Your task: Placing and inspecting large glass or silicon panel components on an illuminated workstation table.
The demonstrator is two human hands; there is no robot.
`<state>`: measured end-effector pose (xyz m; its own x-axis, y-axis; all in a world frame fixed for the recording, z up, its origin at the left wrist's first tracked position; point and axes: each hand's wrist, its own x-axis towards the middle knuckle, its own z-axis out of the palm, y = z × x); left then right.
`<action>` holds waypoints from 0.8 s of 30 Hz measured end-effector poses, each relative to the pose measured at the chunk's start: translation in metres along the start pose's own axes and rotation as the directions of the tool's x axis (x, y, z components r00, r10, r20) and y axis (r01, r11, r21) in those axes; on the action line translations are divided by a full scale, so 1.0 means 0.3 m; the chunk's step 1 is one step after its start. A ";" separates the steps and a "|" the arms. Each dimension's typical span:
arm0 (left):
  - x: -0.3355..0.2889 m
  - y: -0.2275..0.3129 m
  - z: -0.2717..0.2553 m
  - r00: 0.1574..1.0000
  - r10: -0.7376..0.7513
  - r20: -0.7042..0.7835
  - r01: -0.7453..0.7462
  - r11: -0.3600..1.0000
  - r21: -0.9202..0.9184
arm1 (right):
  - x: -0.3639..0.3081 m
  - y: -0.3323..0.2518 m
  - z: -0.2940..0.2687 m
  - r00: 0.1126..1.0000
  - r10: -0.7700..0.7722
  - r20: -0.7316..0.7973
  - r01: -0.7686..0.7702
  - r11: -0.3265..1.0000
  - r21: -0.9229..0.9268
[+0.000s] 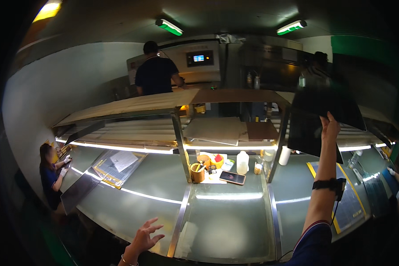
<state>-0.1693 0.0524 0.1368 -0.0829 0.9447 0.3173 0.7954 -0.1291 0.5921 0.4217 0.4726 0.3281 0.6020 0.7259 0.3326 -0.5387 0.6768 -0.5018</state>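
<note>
My right hand [330,127] is raised at the right, at the height of the shelf above the bench. Its fingers are closed on the lower edge of a large, thin dark panel [312,106], which covers part of the shelf. Another dark area lies below it, and I cannot tell whether it belongs to the same panel. A black strap with a small device circles my right forearm. Low on the left, my left hand [145,236] hovers over the bench's front edge. Its fingers are spread and hold nothing.
A long lit glass-topped bench [221,221] curves before me. On it are a phone [232,177], a white bottle [242,162], a brown cup [197,173] and yellow-edged frames [119,168]. A person [51,177] works at the left, another [155,73] stands behind the shelf [133,105].
</note>
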 end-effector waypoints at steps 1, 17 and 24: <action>-0.024 -0.022 0.007 0.999 -0.032 0.025 0.031 0.999 0.042 | 0.035 0.003 0.017 0.999 -0.012 -0.030 0.013 1.000 0.025; -0.193 -0.195 0.100 0.920 -0.386 0.064 0.389 0.920 -0.045 | -0.019 0.342 -0.512 0.793 0.277 -0.543 -0.158 0.954 0.256; -0.079 -0.194 0.151 0.922 -0.328 0.205 0.334 0.943 0.004 | -0.072 0.234 -0.743 0.972 0.169 -0.162 -0.144 0.977 0.158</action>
<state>-0.1864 0.0511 0.0613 -0.2138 0.9754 -0.0536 0.7247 0.1952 0.6608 0.5021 0.4770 0.1077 0.5895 0.8004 0.1091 -0.7060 0.5761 -0.4118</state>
